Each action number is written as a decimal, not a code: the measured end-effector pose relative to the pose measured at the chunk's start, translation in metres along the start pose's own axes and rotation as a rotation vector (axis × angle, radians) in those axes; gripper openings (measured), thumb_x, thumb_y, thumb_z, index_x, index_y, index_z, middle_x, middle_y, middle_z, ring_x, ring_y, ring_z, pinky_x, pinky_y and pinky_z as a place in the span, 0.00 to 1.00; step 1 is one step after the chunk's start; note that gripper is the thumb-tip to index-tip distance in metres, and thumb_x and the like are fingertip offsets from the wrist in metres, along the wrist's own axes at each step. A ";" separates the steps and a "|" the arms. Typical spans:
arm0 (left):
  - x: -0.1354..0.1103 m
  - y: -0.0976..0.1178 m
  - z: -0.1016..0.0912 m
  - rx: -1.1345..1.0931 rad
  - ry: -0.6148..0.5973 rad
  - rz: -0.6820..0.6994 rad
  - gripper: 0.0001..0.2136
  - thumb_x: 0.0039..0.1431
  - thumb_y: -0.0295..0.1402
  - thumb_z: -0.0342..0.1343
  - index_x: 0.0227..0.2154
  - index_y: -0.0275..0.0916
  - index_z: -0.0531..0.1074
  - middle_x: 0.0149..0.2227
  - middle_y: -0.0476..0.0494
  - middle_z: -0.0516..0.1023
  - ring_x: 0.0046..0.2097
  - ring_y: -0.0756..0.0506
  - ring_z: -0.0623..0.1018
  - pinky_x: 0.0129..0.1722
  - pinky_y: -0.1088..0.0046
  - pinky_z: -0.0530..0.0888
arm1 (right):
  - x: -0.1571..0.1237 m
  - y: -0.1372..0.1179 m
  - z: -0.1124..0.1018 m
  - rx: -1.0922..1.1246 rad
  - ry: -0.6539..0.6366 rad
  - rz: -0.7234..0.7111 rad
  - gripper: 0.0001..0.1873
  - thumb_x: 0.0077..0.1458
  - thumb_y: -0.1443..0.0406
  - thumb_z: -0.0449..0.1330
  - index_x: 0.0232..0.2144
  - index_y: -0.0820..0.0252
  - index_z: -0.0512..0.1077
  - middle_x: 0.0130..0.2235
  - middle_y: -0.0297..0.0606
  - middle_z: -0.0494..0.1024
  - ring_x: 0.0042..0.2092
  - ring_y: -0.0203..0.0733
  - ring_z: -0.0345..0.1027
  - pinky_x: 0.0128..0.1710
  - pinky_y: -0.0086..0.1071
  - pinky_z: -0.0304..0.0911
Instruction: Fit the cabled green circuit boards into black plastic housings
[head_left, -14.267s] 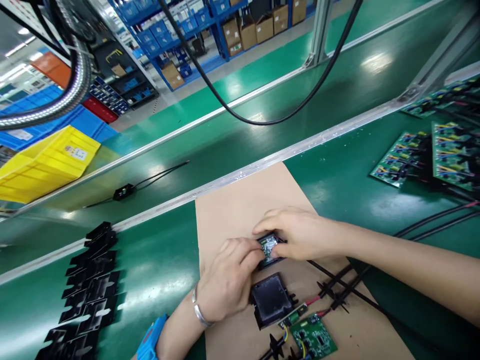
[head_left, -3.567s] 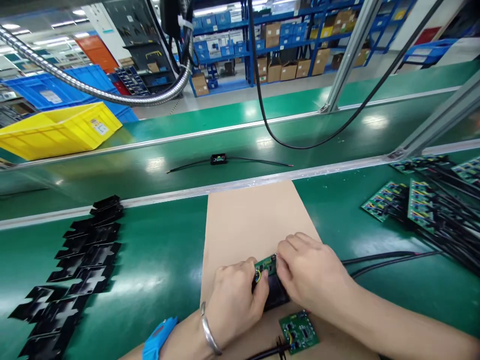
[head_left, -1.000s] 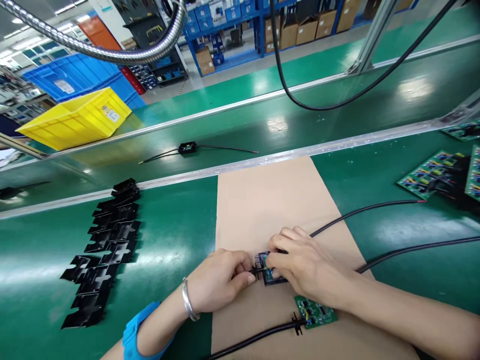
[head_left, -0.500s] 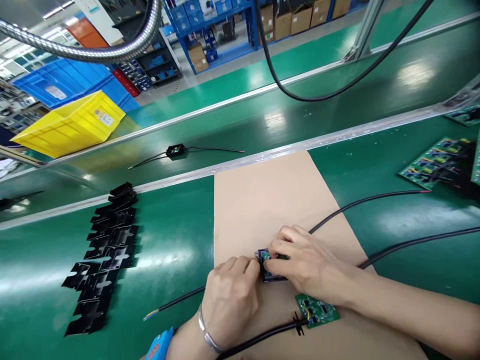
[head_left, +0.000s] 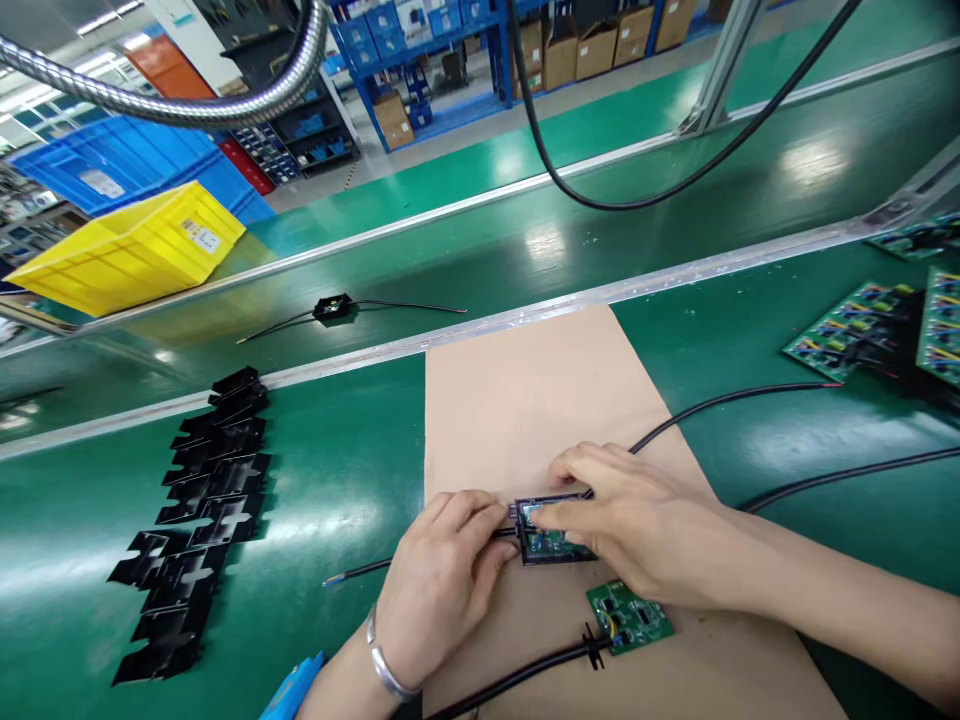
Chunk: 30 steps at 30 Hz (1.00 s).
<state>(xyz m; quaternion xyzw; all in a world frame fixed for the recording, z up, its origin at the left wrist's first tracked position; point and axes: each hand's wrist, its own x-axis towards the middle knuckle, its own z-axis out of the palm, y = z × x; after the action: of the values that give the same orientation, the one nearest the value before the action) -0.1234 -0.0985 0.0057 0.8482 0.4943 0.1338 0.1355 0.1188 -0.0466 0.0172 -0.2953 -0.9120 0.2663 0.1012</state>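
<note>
A small black housing with a green circuit board in it lies on a brown paper sheet. My left hand pinches its left end, where a black cable runs out to the left. My right hand lies over its right side, fingers pressed down on the board. Another black cable leaves the housing to the right. A second green circuit board with its own black cable lies just in front of my right hand.
A row of black plastic housing parts lies at the left on the green bench. Wired green boards are piled at the right. Beyond a metal rail, a wired black unit sits on the conveyor. A yellow bin stands far left.
My left hand has shifted a little to the left and now pinches the housing's left end. The unit on the conveyor has drifted further left. My right hand stays on the board.
</note>
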 end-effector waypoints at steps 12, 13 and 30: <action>0.013 0.000 0.020 0.095 -0.183 0.408 0.20 0.65 0.23 0.45 0.59 0.40 0.62 0.59 0.49 0.68 0.51 0.41 0.69 0.48 0.61 0.73 | -0.020 0.015 -0.012 -0.170 0.058 0.172 0.11 0.59 0.72 0.50 0.39 0.61 0.71 0.36 0.41 0.71 0.41 0.47 0.62 0.44 0.42 0.57; 0.012 -0.001 0.022 0.092 -0.164 0.416 0.20 0.64 0.22 0.45 0.58 0.39 0.63 0.59 0.49 0.68 0.51 0.41 0.68 0.49 0.61 0.73 | -0.019 0.015 -0.011 -0.168 0.044 0.179 0.10 0.59 0.72 0.50 0.37 0.60 0.70 0.35 0.40 0.70 0.40 0.46 0.62 0.43 0.42 0.57; 0.011 0.005 0.025 0.027 -0.138 0.353 0.19 0.58 0.22 0.48 0.53 0.36 0.67 0.53 0.45 0.72 0.50 0.39 0.68 0.51 0.60 0.71 | 0.016 0.010 -0.018 0.362 -0.459 0.469 0.17 0.61 0.69 0.46 0.22 0.60 0.68 0.23 0.34 0.71 0.25 0.36 0.62 0.26 0.29 0.55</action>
<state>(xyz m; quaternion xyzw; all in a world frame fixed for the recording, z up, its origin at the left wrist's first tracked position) -0.1057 -0.0936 -0.0144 0.9307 0.3290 0.0904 0.1319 0.1167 -0.0225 0.0276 -0.4062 -0.7565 0.4984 -0.1192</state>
